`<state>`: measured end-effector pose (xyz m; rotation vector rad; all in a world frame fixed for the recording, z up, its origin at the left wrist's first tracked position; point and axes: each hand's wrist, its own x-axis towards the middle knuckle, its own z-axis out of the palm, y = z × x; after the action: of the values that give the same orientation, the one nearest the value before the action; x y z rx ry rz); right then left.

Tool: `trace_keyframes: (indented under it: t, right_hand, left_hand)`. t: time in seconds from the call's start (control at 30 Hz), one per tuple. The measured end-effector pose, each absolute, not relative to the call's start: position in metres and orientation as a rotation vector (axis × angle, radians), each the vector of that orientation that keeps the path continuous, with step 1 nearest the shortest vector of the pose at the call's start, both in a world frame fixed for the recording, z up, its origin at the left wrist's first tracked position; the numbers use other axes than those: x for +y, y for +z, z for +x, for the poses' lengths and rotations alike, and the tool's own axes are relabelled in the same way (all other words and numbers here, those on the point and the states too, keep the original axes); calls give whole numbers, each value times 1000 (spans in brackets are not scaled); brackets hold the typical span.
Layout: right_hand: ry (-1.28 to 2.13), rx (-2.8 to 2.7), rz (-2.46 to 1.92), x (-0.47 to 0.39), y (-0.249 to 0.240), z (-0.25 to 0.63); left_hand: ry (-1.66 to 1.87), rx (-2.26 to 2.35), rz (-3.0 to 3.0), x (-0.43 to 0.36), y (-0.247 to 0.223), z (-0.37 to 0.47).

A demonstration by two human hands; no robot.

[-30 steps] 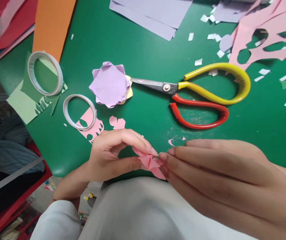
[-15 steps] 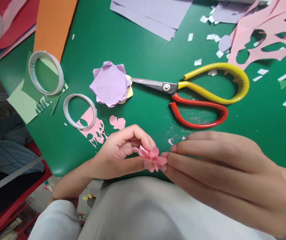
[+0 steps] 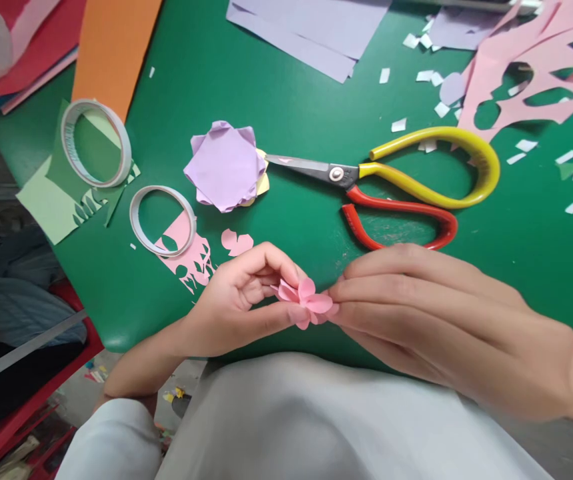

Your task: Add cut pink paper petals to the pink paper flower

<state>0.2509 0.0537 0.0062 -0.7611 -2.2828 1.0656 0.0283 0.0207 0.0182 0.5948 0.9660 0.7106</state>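
1. Where the two hands meet at the near edge of the green table (image 3: 291,100), a small pink paper flower (image 3: 305,300) sits between them, petals fanned upward and toward the right.
2. The left hand (image 3: 239,300) pinches the flower from its nine o'clock side, thumb below and curled fingers above, so this hand carries it.
3. The right hand (image 3: 446,320) lies at the flower's three o'clock, fingers long, pressed together and pointing left; their tips touch the outer petals, though I cannot tell whether they grip or only brush them.
4. At about twelve to one o'clock from the flower, farther out, lie the scissors (image 3: 391,180), their long axis running left to right, blades toward nine o'clock.
5. The blade tips touch a folded purple paper piece (image 3: 226,167) at eleven o'clock.
6. Two tape rings (image 3: 163,220) lie off at ten o'clock.
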Motion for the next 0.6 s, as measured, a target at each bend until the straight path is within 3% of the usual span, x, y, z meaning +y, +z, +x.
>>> trace_keyframes:
  t: [0.27, 0.6]
  right_hand:
    - [1197, -2070, -750, 59, 8, 241]
    - [1068, -2216, -706, 55, 2, 252]
  left_hand:
    - [694, 988, 585, 22, 20, 32]
    - [725, 1019, 600, 22, 20, 30]
